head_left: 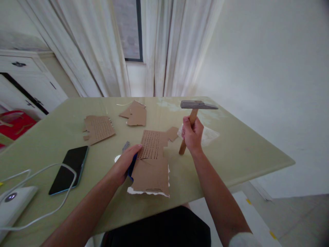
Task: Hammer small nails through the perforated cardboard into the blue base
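Note:
My right hand (192,133) is wrapped round the wooden handle of a hammer (199,105), holding it upright above the table with its grey metal head on top. A torn piece of brown cardboard (150,173) with rows of small punched holes lies in front of me. At its left edge my left hand (124,166) grips it, the thumb reaching to the perforated area. Something dark blue (132,166) shows between that hand and the cardboard; its kind is hidden. Just beyond the left hand is a small bundle of grey metal bits, perhaps nails (125,146).
Another perforated cardboard piece (99,129) and torn cardboard scraps (137,115) lie farther back on the table (231,147). A clear plastic bag (209,135) is behind my right hand. On the left are a phone (69,169), a white cable (48,215) and a white device (19,204).

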Available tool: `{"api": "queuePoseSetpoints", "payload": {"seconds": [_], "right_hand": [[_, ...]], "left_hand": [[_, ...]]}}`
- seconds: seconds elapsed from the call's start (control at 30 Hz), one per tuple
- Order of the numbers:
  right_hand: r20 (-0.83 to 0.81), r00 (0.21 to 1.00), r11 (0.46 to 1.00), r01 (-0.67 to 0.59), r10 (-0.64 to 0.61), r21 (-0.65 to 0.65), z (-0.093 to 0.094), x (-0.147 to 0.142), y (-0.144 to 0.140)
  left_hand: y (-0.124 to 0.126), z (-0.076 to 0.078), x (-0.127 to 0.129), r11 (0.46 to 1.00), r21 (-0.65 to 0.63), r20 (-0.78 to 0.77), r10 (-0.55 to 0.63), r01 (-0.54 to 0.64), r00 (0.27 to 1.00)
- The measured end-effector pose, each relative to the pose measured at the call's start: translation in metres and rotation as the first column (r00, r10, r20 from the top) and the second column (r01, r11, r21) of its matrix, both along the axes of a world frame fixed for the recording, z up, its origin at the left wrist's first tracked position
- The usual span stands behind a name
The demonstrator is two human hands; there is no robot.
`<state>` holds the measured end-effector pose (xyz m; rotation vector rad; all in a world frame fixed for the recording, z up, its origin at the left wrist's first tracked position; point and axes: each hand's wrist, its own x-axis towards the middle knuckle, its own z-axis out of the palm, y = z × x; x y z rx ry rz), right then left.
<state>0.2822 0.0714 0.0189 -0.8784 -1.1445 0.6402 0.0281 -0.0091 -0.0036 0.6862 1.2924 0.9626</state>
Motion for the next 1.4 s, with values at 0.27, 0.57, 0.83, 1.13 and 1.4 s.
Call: {"api": "queuePoseSetpoints", "payload": {"seconds": [0.27,0.57,0.83,1.13,1.4], "right_hand": [[-0.067,0.997,0.999,-0.038,0.04,0.025,0.004,-0.005,0.006],[-0.217,0.976,0.995,0.008,0.014,0.098,0.008,0.004,-0.007],[-0.258,0.965,0.996,0.062,-0.043,0.063,0.006,0.012,-0.003],[-0.265,0.962,0.997,0.073,-0.064,0.024,0.008,0.01,-0.005],[-0.269,0.962,0.997,0.066,-0.052,0.042,0.009,0.01,-0.008]], "left_hand": [[-0.006,0.001,0.016,0.991,0.083,-0.011,0.106,-0.104,0.994],[0.005,0.002,0.03,0.978,0.153,-0.067,0.156,-0.145,0.985],[0.008,0.002,0.028,0.981,0.114,0.06,0.15,-0.156,0.987],[0.004,-0.007,0.022,0.987,0.067,0.221,0.125,-0.143,0.967],[0.005,-0.019,0.015,0.983,0.185,0.202,-0.034,-0.005,0.979]]}}
